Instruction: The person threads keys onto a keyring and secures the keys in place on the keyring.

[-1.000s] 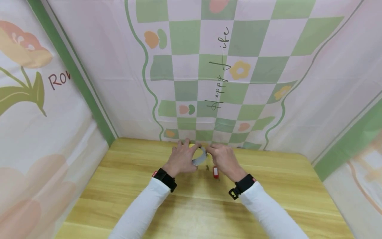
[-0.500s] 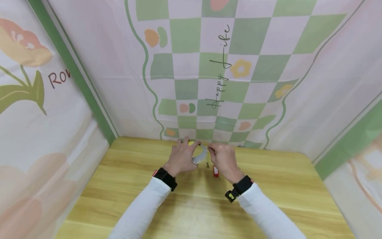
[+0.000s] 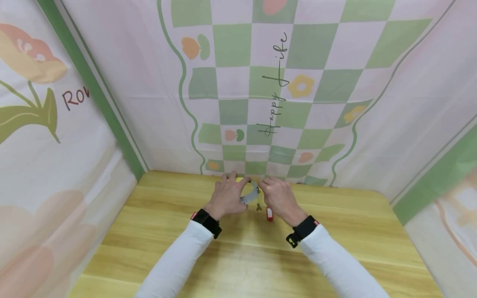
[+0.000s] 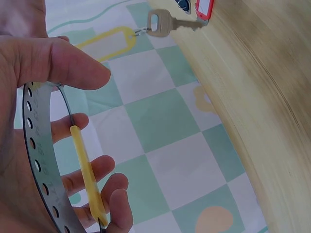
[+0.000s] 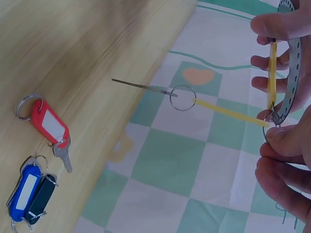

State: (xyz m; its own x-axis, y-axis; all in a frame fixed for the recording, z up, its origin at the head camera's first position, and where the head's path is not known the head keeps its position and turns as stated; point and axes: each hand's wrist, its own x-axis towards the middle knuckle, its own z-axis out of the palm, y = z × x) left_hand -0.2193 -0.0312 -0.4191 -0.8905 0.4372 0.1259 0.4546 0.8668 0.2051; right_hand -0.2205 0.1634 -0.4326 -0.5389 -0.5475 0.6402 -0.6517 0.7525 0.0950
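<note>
My left hand grips a curved metal band with a row of holes, its thumb on one side and fingers on the other. A slim yellow piece spans the band's inner side, against the fingers. At the band's end, my right hand pinches a small metal ring between thumb and fingers. From there hangs a yellow-edged key tag, with a split ring and a key at its lower end. Where the ring meets the band is partly hidden by fingertips.
On the wooden table lie a red key tag with a key, a blue key tag and a dark key tag. A checkered fabric backdrop rises behind the table's far edge.
My right hand tilted slightly away from the band and has come back close to it. The hanging key has swung a little. The left hand holds its place.
</note>
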